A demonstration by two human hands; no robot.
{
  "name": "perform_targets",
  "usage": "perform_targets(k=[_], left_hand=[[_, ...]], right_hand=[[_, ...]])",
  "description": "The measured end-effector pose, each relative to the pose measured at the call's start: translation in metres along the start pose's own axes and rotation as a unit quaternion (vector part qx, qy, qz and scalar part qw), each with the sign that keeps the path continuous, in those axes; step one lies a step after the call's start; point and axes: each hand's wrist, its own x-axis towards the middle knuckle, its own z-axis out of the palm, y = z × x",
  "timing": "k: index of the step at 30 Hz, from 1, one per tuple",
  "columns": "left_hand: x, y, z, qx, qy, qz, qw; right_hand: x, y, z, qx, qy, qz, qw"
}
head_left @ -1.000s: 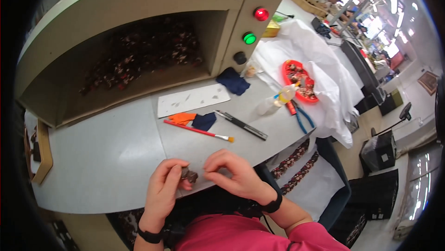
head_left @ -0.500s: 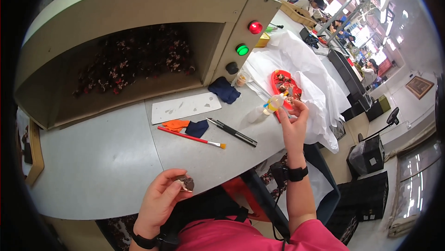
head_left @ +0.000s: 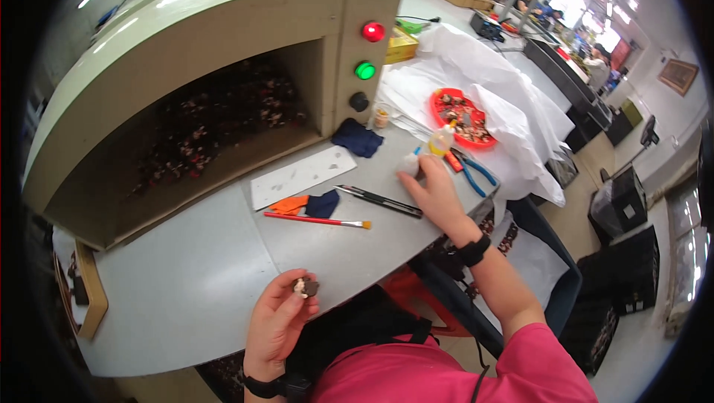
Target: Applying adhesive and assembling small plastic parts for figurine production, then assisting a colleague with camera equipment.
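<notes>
Above the table's near edge, my left hand (head_left: 279, 321) pinches a small dark brown piece with a cream, crumbly-looking side (head_left: 306, 288); its exact kind is unclear. Further right, my right hand (head_left: 440, 193) has its fingers closed around a small whitish bottle (head_left: 407, 165), which is partly hidden. Just beyond it stands a clear squeeze bottle with yellow liquid (head_left: 440, 140). Blue-handled pliers (head_left: 474, 172) lie to the right of that hand. A black pen-like craft knife (head_left: 381, 200) lies to its left, near a red-handled brush (head_left: 316, 220) with tan bristles.
A beige arched machine (head_left: 331, 12) with many dark and cream pieces inside fills the back left. A white slab (head_left: 303, 175), dark cloth (head_left: 358, 138) and orange finger cover (head_left: 289, 206) lie before it. A red tray of pieces (head_left: 476, 142) rests on white sheeting (head_left: 513, 83).
My right hand has come down and left from beside the yellow-liquid bottle and closed on the whitish bottle. My left hand still holds the brown piece, now turned slightly. The view has shifted.
</notes>
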Motion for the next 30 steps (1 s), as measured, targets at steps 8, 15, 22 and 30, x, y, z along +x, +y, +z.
perform_targets(k=[8, 15, 22, 30], left_hand=[[0.002, 0.001, -0.011, -0.054, -0.056, -0.028, 0.997], [0.001, 0.004, -0.014, -0.087, -0.079, -0.036, 0.992], [-0.001, 0.004, -0.013, -0.069, -0.092, -0.043, 0.992], [0.0, 0.004, -0.017, -0.078, -0.13, -0.052, 0.987]], right_hand=[[-0.04, -0.073, -0.056, 0.236, -0.073, 0.11, 0.963], [-0.045, -0.108, -0.076, 0.163, -0.164, -0.075, 0.97], [-0.036, -0.12, -0.069, 0.127, -0.218, -0.128, 0.959], [-0.023, -0.133, -0.056, 0.084, -0.244, -0.207, 0.944]])
